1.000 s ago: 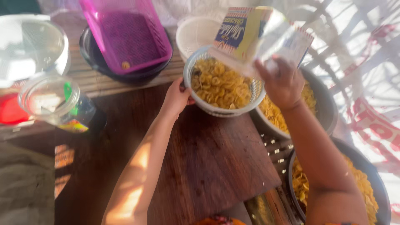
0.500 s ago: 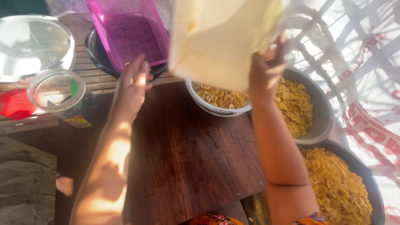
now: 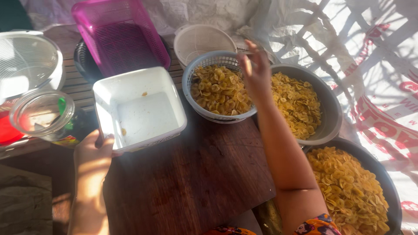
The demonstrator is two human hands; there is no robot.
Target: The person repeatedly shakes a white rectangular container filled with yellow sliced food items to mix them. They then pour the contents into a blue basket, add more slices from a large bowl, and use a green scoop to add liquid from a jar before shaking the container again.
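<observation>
Half a second earlier the white square tub (image 3: pixel 139 109) was raised and tipped over the grey basket of yellow chips (image 3: pixel 220 90), blocking most of it from view; it now stands upright and nearly empty on the wooden board (image 3: pixel 191 182), at the board's far left corner, with a few crumbs on its floor. The left hand (image 3: pixel 93 154), which was lifted near the pink basket (image 3: pixel 119 37), has come down to the tub's near left corner and grips the rim there, thumb over the edge. The right hand (image 3: pixel 256 72), earlier clasping the tub's side, has let go and hovers above the right rim of the grey basket, fingers loosely spread and holding nothing, forearm stretching back toward the board's near right corner. The tub thus lies directly at the left grip and well apart from the right hand. Beside the grey basket, off the board's right edge, stand a grey bowl of chips (image 3: pixel 320 98) and a dark bowl of chips (image 3: pixel 379 174). A clear jar (image 3: pixel 41 114) stands left of the tub.
</observation>
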